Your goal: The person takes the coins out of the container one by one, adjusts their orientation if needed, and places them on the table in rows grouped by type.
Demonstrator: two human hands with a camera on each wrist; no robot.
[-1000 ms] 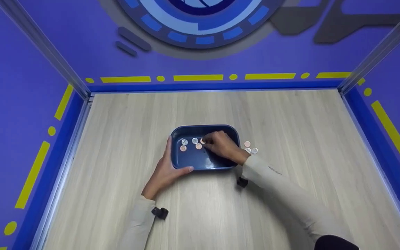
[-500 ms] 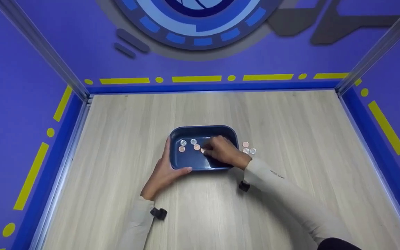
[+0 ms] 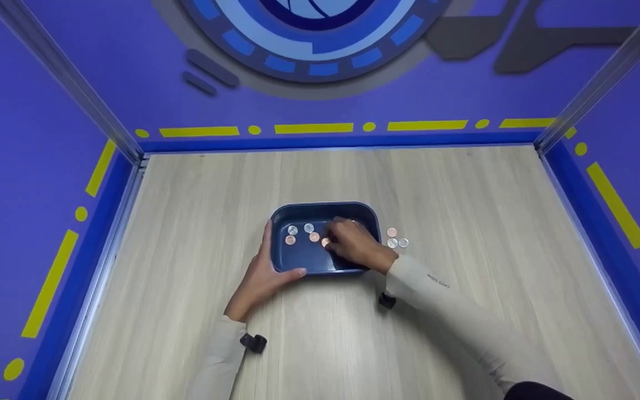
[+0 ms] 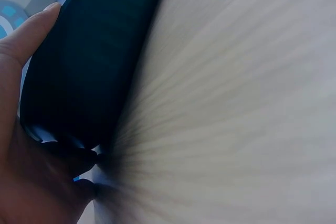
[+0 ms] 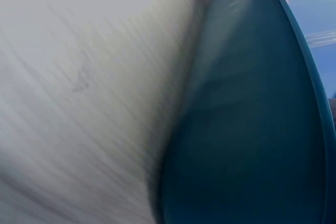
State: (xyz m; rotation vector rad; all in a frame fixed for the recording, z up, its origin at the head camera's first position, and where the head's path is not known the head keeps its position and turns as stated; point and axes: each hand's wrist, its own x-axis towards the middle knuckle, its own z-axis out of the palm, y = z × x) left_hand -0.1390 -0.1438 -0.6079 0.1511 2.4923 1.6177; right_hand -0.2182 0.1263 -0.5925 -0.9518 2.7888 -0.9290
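Observation:
A dark blue rectangular tray (image 3: 303, 261) stands on the table. My left hand (image 3: 261, 272) grips its near left corner, thumb along the front rim and fingers along the left side; the left wrist view shows this hand (image 4: 31, 182) against the tray wall (image 4: 84, 66). My right hand (image 3: 353, 241) is inside the tray with bent fingers. Near its thumb lies a copper coin (image 3: 325, 242), with the blurred forefinger apart from it. Left of that lie a copper coin (image 3: 314, 237), a silver coin (image 3: 309, 228), another silver coin (image 3: 293, 230) and another copper coin (image 3: 290, 240).
Outside the tray, to its right, lie a copper coin (image 3: 391, 232) and two silver coins, one nearer the tray (image 3: 392, 243) and one farther right (image 3: 403, 243). Blue panels (image 3: 320, 105) wall the table at the back and both sides.
My right hand has brought a copper coin towards the tray's near side and set it beside the other copper coin. Its fingers have since moved away from the coin. The left hand has kept its grip.

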